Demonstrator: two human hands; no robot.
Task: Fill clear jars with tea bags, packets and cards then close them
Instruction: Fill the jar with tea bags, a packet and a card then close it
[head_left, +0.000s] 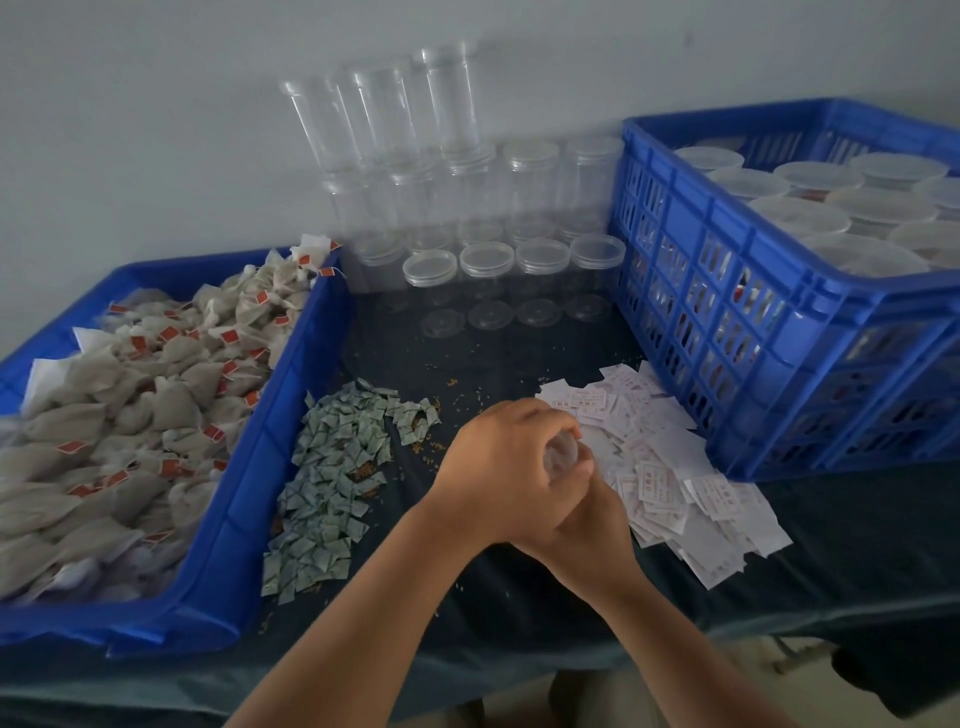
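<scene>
2 hands meet mid-table over the dark cloth. Left hand on top, fingers curled round a small clear jar, which is blurred and possibly only a lid. Right hand beneath, fingers wrapped round it too. Jar held between green packets and white cards. Tea bags in blue tray at left; empty jars at back; lidded jars in blue crate at right

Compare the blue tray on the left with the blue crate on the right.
The tray is shallow; the crate is deep. The tray has solid walls; the crate's walls are slotted. The tray holds loose tea bags; the crate holds lidded jars. Both are blue plastic and sit on the dark table.
</scene>
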